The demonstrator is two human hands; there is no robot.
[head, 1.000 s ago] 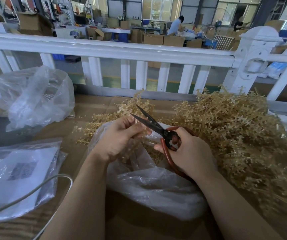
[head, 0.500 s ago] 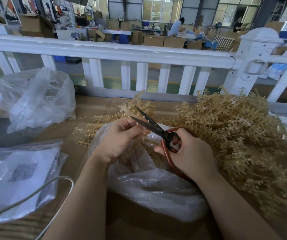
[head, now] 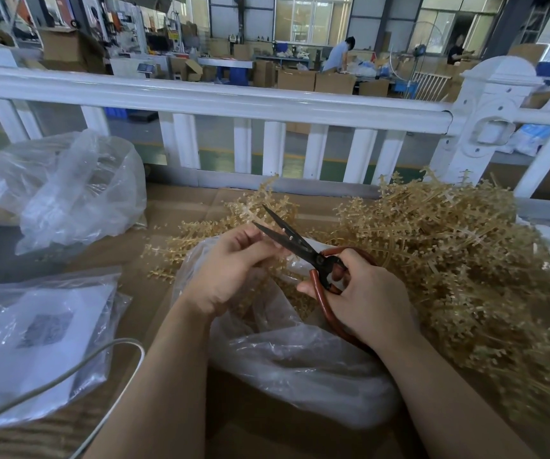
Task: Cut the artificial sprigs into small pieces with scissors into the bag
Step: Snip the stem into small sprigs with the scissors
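On the far left I see a crumpled clear sack [head: 78, 190] lying on the table [head: 181, 207], and below it a flat pouch [head: 35, 339] with a printed sheet inside; a grey cable [head: 78, 369] runs over this pouch. Both are well apart from my hands.

Next comes my left hand [head: 230, 270]. Its fingers are curled and the fingertips [head: 260, 238] pinch a short sprig [head: 288, 256] right at the blades. The piece is small and mostly hidden by the fingers, so I cannot tell its length. The hand is above the open mouth of the bag [head: 293, 356], which lies on the table between my two forearms. Inside the bag I see some tan cut pieces, though the plastic blurs them.

The scissors [head: 303, 248] are just right of the left hand. The dark blades stand a little apart and point up and to the left, with the tips touching the left fingertips. My right hand [head: 366, 299] grips the red-brown handles, fingers wrapped through the loops, also above the bag.

On the right, a big pile [head: 459, 256] of tan sprigs lies on the table, just beside the right hand and touching the bag's edge. Behind everything stands a white fence [head: 217, 97].
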